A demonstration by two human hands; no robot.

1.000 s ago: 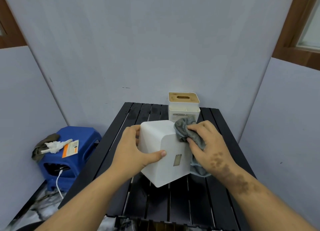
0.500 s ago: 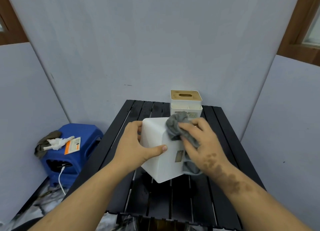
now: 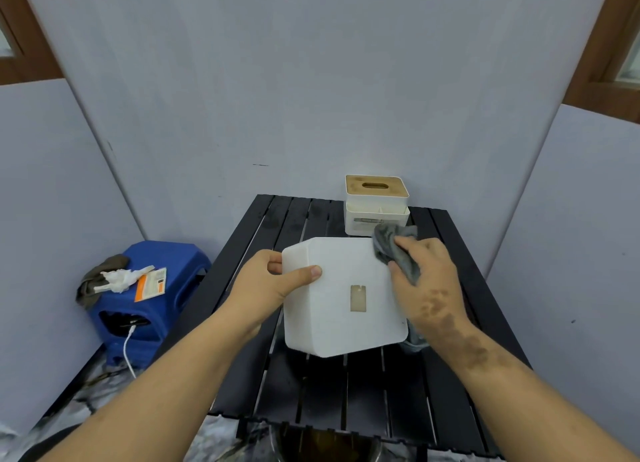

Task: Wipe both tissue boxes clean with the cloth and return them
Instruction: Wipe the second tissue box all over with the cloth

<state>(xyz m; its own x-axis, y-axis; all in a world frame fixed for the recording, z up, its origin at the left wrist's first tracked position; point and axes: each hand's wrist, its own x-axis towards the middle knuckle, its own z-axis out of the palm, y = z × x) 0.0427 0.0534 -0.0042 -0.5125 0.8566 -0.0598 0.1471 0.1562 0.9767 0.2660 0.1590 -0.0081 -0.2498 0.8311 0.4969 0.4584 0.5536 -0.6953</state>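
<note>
Moved: cloth (image 3: pixel 394 250) + R hand (image 3: pixel 427 281) went from box's top mid face out to its upper-R corner; box turned flatter toward cam.
White box (image 3: pixel 341 295): held tilted above black slat table (image 3: pixel 446 389).
L hand (image 3: pixel 268 285): clamps box's L edge, thumb on front.
R hand: fingers curled round cloth, pressing it on box.
2nd box (image 3: pixel 375 203): wood lid, table's far end, upright.
Stool (image 3: pixel 142 302): blue, L of table, w/ rag + paper on top.

label (image 3: pixel 358 298): print unreadable | cloth (image 3: pixel 398 250): partly under hand, perhaps
</note>
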